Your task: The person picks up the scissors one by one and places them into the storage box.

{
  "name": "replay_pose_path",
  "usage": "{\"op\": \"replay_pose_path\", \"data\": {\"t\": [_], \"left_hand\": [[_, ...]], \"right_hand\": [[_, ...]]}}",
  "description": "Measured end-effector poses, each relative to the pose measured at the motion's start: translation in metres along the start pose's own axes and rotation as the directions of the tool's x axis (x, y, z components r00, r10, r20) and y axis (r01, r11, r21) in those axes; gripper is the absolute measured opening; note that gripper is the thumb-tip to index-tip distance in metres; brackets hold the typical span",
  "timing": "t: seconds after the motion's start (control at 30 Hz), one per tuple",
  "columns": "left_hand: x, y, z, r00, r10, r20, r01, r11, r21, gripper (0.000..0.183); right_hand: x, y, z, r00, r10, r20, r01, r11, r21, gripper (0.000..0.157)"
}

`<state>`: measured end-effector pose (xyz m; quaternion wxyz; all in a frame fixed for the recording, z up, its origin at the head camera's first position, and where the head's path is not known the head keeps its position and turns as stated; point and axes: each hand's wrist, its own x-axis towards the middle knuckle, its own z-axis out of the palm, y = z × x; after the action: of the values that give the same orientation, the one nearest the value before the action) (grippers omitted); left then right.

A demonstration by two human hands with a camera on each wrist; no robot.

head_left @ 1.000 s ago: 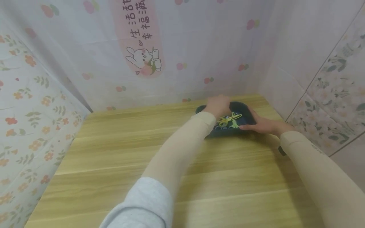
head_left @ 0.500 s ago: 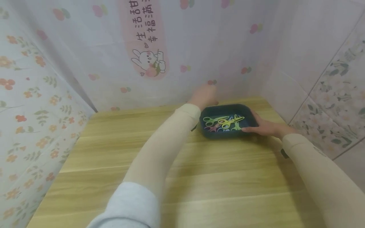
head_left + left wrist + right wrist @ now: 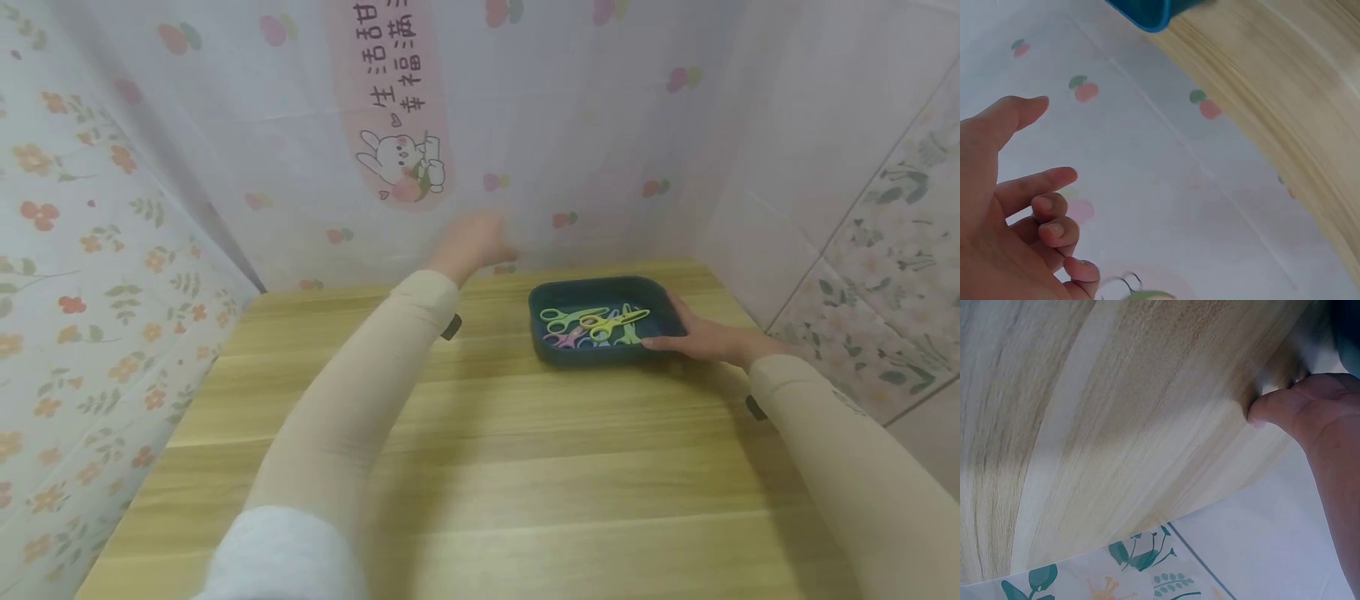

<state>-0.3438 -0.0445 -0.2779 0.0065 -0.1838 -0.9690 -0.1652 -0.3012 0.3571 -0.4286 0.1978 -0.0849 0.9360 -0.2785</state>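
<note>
A dark teal plastic storage bin sits near the back right of the table. Inside it lie several craft scissors, among them yellow scissors, green scissors and pink scissors. My right hand grips the bin's right end, the thumb over its front rim. The right wrist view has this hand low over the table, with part of the bin at the corner. Left of the bin, my left hand is raised and blurred. It is empty in the left wrist view, fingers loosely curled and thumb apart.
The wood-grain table ends at a back wall hung with a printed curtain. A flowered curtain borders the left side. Close to the bin on the right stands a tiled, flower-patterned wall.
My left hand has come up out of the bin and moved left, away from it, uncovering the scissors. The right hand has stayed at the bin's right end. The head view has shifted slightly.
</note>
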Motion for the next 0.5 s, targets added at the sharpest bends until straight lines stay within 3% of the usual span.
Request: {"op": "replay_pose_path", "data": {"t": [0.2,0.37,0.5], "left_hand": [[-0.021,-0.031,-0.004,1.000,0.001,-0.014,-0.002,0.997,-0.072,0.047],[-0.045,-0.057,-0.005,0.991,-0.129,0.018,0.131,0.987,-0.096,0.028],[-0.061,-0.073,-0.006,0.977,-0.208,0.045,0.210,0.976,-0.060,0.032]], "right_hand": [[-0.002,-0.002,-0.002,1.000,0.003,0.011,-0.003,1.000,-0.006,0.126],[-0.003,-0.004,-0.002,1.000,0.001,0.022,-0.001,1.000,-0.014,0.125],[-0.002,-0.004,-0.001,1.000,-0.015,0.025,0.015,1.000,-0.007,0.125]]}}
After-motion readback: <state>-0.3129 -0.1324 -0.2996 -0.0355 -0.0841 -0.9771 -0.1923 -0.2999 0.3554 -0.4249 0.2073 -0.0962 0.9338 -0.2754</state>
